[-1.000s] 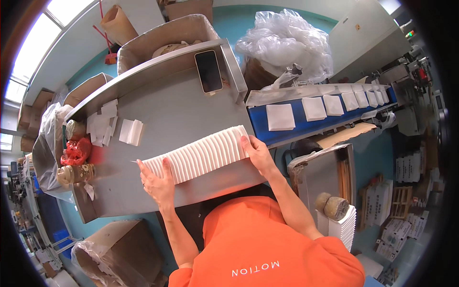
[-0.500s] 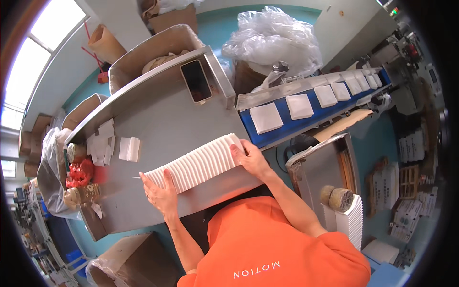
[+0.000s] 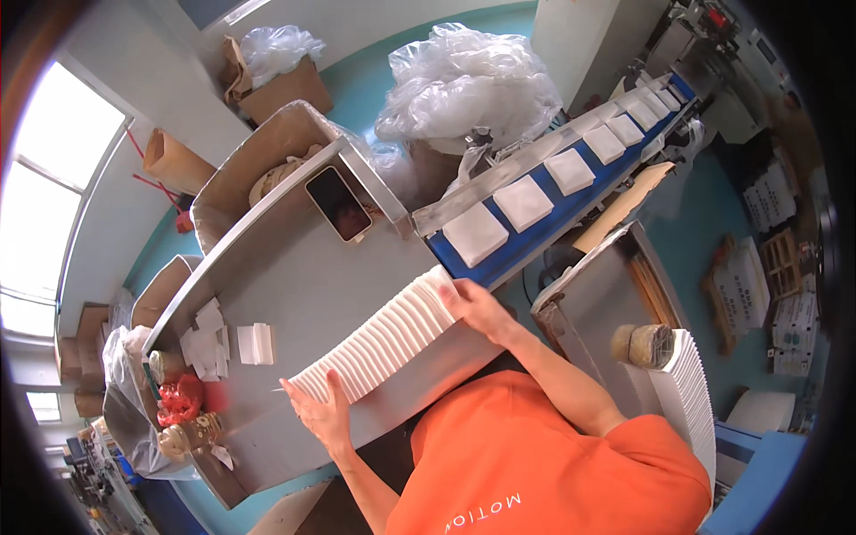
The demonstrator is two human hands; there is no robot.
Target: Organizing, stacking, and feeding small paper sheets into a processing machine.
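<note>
A long row of folded white paper napkins (image 3: pixel 379 348), standing on edge and pressed together, lies slantwise over the near part of the grey metal table (image 3: pixel 294 299). My left hand (image 3: pixel 323 415) is closed on its left end, thumb along the near side. At the right end my right hand (image 3: pixel 481 312) grips the row, its fingers partly hidden behind the stack. A thin pale tip (image 3: pixel 278 390) sticks out beside my left fingers; I cannot make out what it is. Left of the row lies a small stack of white napkins (image 3: pixel 257 344), next to loose white pieces (image 3: pixel 207 343).
A blue conveyor belt (image 3: pixel 456 256) carrying several white napkin stacks (image 3: pixel 522 204) meets the table at the right. A phone (image 3: pixel 339 203) lies near the far edge. Red plastic (image 3: pixel 181 400) and tape rolls (image 3: pixel 192 434) sit left. A metal cart (image 3: pixel 611 281) stands right.
The view has turned, so the table and belt appear shifted and tilted. Both hands keep their hold on the napkin row, which stays on the near part of the table.
</note>
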